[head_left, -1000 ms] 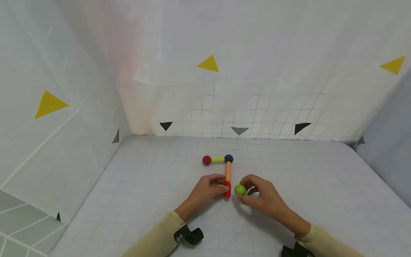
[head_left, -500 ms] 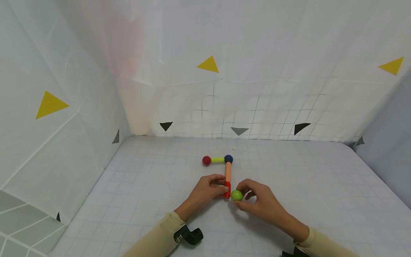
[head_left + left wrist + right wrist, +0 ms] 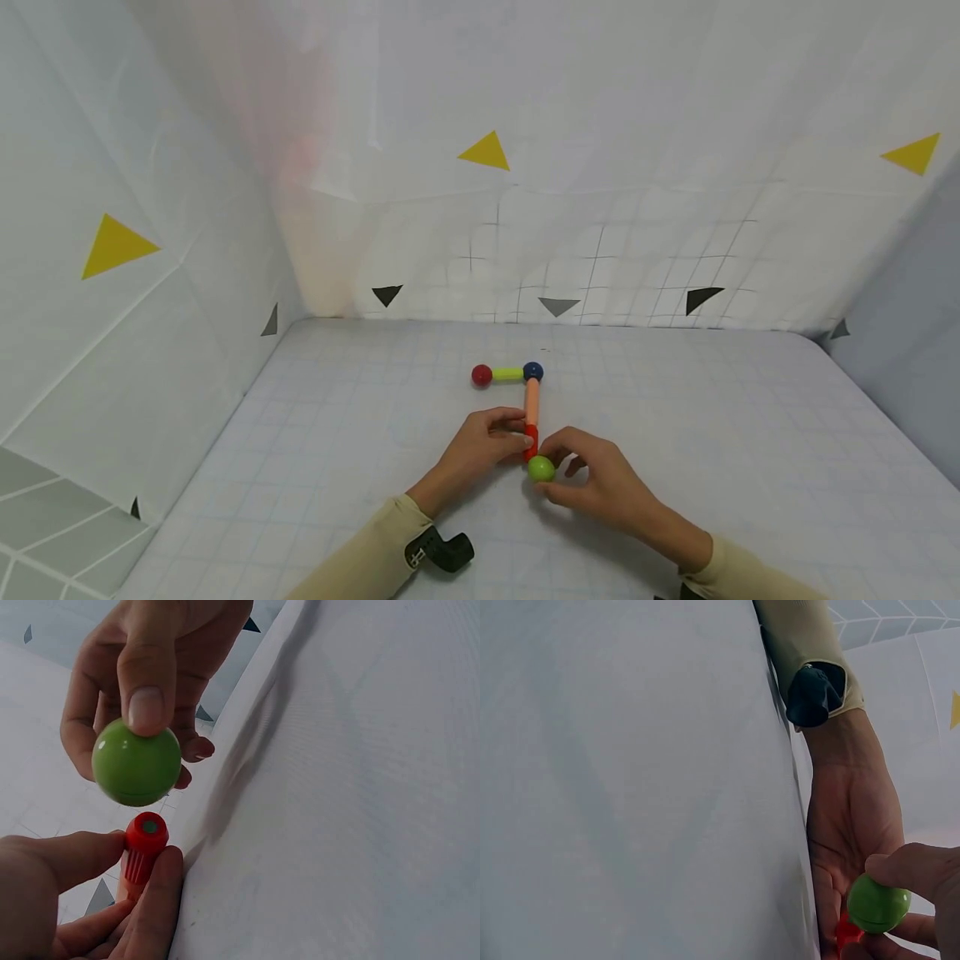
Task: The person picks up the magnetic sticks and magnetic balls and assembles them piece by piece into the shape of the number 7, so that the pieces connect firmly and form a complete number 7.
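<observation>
My left hand (image 3: pixel 483 448) pinches a red rod (image 3: pixel 531 442) between thumb and fingers; its near end, with a small greenish disc, faces the left wrist camera. An orange rod (image 3: pixel 532 402) runs on from it to a dark blue ball (image 3: pixel 533 372). From there a yellow-green rod (image 3: pixel 508 374) leads left to a red ball (image 3: pixel 482 376). My right hand (image 3: pixel 600 473) pinches a green ball (image 3: pixel 541 469) by thumb and fingertips, close to the red rod's near end. In the left wrist view a narrow gap shows between green ball (image 3: pixel 136 763) and red rod (image 3: pixel 146 834).
The pieces lie on a white, faintly gridded tabletop (image 3: pixel 360 400). White sheeting (image 3: pixel 600 125) with yellow and dark triangles rises behind and at the sides. A black wrist camera (image 3: pixel 442 550) sits on the left sleeve.
My right hand has carried the green ball left and nearer to me, from beside the red rod to its near end. The left hand and the joined rods have stayed in place.
</observation>
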A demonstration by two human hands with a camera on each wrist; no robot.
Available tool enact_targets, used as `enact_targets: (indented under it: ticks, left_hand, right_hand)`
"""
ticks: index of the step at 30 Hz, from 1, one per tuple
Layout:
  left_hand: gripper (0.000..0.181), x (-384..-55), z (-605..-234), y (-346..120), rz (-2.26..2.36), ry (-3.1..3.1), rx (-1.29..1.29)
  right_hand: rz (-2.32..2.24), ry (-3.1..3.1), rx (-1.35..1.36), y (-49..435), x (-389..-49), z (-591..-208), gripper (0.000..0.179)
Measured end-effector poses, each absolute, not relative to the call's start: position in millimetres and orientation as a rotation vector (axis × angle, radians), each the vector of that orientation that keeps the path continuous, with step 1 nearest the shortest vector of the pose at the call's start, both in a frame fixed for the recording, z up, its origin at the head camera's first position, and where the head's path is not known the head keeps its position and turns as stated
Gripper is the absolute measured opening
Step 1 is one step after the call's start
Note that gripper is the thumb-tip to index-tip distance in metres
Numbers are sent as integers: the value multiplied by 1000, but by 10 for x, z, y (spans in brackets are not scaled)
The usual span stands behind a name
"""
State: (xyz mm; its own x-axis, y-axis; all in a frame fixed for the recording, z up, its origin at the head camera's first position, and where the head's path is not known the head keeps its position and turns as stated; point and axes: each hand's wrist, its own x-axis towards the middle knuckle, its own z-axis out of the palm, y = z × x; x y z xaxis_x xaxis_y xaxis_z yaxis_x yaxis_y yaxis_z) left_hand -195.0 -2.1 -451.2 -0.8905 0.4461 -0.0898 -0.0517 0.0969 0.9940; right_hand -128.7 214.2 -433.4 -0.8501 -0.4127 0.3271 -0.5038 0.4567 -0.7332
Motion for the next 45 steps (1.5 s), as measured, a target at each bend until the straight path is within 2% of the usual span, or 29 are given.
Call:
enact_targets:
  ticks: [11, 45]
  left_hand:
    - [44, -1956, -4509, -7, 1864, 1988, 357]
    - [44, -1969, -4529, -14, 1862, 1989, 367]
  right_hand:
    - [1354, -2568, 921, 2089, -1274, -4368, 32]
    - [1236, -2592, 866, 2055, -1312, -4427, 36]
